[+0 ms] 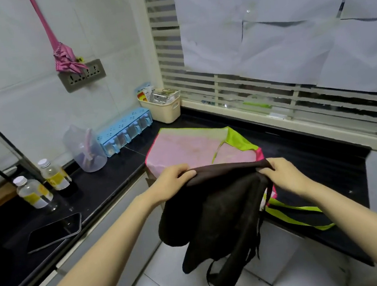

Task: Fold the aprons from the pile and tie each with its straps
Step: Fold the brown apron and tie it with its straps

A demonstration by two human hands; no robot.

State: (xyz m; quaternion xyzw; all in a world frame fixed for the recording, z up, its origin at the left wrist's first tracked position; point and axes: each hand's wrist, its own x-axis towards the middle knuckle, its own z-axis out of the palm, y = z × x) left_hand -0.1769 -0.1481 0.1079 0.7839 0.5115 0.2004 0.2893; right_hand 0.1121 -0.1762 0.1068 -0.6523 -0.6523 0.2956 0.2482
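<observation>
Above the glossy black counter (313,152) — two aprons, two hands.
One limp dark apron (214,210) hangs before the edge, its top hem pinched by left hand (175,182) and right hand (285,174), fingers curled; one pink, lime-trimmed apron (183,145) lies flat behind. Two clear bottles (55,174) carry yellow labels — writing unreadable; one phone (54,232).

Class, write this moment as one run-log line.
left hand: grips dark apron top edge | right hand: grips same edge | pink apron: flat on counter | status: not yet tied
</observation>
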